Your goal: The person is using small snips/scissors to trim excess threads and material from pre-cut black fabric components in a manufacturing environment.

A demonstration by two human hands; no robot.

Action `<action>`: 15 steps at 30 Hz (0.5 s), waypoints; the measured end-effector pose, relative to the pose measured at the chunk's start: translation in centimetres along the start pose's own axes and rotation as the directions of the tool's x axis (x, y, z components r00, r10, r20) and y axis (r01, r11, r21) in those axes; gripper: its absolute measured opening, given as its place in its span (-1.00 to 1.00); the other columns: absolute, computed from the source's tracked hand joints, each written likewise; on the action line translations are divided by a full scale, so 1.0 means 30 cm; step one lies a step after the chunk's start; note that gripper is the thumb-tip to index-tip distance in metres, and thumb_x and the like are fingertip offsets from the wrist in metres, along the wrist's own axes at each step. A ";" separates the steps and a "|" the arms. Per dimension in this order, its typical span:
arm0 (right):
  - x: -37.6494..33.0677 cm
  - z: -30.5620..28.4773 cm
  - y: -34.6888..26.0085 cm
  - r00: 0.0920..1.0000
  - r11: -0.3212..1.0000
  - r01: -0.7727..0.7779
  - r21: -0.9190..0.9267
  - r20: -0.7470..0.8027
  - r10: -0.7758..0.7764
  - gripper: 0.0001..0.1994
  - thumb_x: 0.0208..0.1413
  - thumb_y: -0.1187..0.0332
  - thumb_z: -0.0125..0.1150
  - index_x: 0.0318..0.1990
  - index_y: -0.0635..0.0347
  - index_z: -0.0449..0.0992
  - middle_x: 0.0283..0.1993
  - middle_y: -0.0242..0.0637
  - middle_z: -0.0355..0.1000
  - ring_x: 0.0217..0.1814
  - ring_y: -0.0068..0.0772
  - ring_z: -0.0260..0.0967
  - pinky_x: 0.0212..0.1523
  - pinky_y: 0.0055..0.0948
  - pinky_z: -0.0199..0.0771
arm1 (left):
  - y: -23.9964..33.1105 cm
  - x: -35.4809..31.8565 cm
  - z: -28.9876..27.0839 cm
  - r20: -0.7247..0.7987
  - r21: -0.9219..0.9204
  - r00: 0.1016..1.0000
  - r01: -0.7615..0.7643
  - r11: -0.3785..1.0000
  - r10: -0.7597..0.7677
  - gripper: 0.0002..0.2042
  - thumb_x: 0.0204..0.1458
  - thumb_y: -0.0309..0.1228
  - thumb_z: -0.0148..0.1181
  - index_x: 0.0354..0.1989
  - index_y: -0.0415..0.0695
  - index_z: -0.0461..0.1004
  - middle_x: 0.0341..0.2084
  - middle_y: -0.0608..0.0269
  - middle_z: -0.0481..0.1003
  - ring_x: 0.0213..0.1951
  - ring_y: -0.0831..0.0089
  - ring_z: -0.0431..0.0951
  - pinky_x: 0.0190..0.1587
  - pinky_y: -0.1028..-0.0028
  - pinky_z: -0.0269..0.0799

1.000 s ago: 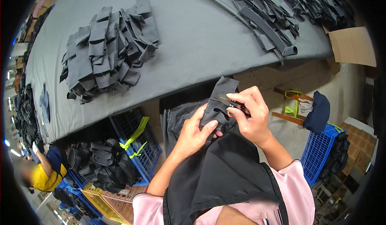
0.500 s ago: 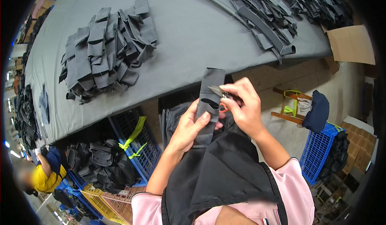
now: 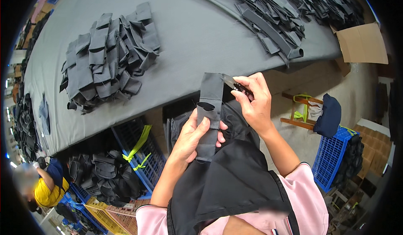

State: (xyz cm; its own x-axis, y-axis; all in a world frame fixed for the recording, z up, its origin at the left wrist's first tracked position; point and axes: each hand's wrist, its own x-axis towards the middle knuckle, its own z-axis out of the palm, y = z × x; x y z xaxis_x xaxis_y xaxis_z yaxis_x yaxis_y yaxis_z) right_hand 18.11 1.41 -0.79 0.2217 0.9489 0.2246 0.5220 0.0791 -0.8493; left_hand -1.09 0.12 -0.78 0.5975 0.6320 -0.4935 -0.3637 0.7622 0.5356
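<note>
My left hand [image 3: 193,135] is closed on a dark grey fabric strip [image 3: 211,86] with a looped fold that stands up as an opening near its middle. The thumb lies on the front, and fingertips show along the strip's right edge. In my right hand [image 3: 257,102] are small thread snips [image 3: 235,85], pinched between thumb and fingers. Their pointed blades touch or nearly touch the strip's upper right corner. Both hands are above my lap, at the near edge of the cloth-covered table [image 3: 180,37].
A pile of similar strips [image 3: 98,52] lies at the table's left, with more strips [image 3: 273,23] at the far right. Below are blue crates [image 3: 331,161], one with black pieces [image 3: 103,172] beside it. A wooden stool [image 3: 296,111] stands right. A person in yellow [image 3: 50,189] is at left.
The snips have moved up from the strip's looped fold to its upper right corner. The strip has shifted slightly left and its face turned more toward me.
</note>
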 end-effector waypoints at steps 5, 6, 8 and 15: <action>0.010 0.031 0.039 0.956 0.882 -0.292 0.369 0.089 0.280 -0.82 -0.02 0.64 0.18 -0.21 0.36 0.49 -0.29 -0.37 0.25 -0.30 -0.62 0.33 -0.32 -0.62 0.40 | 0.007 0.014 -0.021 -0.030 0.006 0.999 -0.012 1.000 0.012 -0.63 0.20 -0.17 0.00 0.04 -0.13 0.18 -0.26 0.02 0.48 -0.38 0.38 0.56 -0.33 0.41 0.54; 0.003 0.021 0.031 0.949 0.840 -0.313 0.443 0.101 0.300 -0.81 -0.01 0.64 0.17 -0.20 0.36 0.48 -0.27 -0.38 0.24 -0.30 -0.64 0.33 -0.31 -0.63 0.40 | 0.017 0.024 -0.021 -0.076 -0.004 0.996 -0.052 0.999 0.051 -0.63 0.21 -0.17 -0.01 0.04 -0.13 0.17 -0.25 0.02 0.47 -0.36 0.38 0.56 -0.31 0.40 0.55; -0.025 -0.003 -0.002 0.948 0.830 -0.319 0.458 0.138 0.288 -0.79 0.02 0.65 0.14 -0.14 0.37 0.46 -0.24 -0.40 0.23 -0.30 -0.68 0.31 -0.34 -0.68 0.36 | 0.037 0.049 -0.045 -0.135 0.001 0.981 -0.141 0.990 0.140 -0.62 0.22 -0.14 -0.06 0.04 -0.15 0.16 -0.19 0.01 0.45 -0.30 0.32 0.56 -0.25 0.33 0.56; -0.165 -0.041 -0.056 0.882 0.968 -0.219 0.120 0.450 0.143 -0.74 -0.14 0.56 0.32 -0.21 0.21 0.56 -0.32 -0.35 0.38 -0.37 -0.52 0.31 -0.39 -0.57 0.33 | 0.116 0.105 -0.073 -0.268 -0.060 0.950 -0.183 0.981 0.161 -0.66 0.21 -0.12 -0.03 -0.02 -0.08 0.17 -0.17 0.08 0.45 -0.25 0.37 0.53 -0.26 0.32 0.57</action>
State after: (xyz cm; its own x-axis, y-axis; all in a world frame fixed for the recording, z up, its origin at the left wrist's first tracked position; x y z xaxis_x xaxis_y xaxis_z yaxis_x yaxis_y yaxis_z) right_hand 17.14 -3.79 0.09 -0.1003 0.9853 -0.1385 0.3579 -0.0942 -0.9290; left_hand -2.04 5.08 -1.97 0.3178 0.7605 -0.5662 -0.5087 0.6407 0.5751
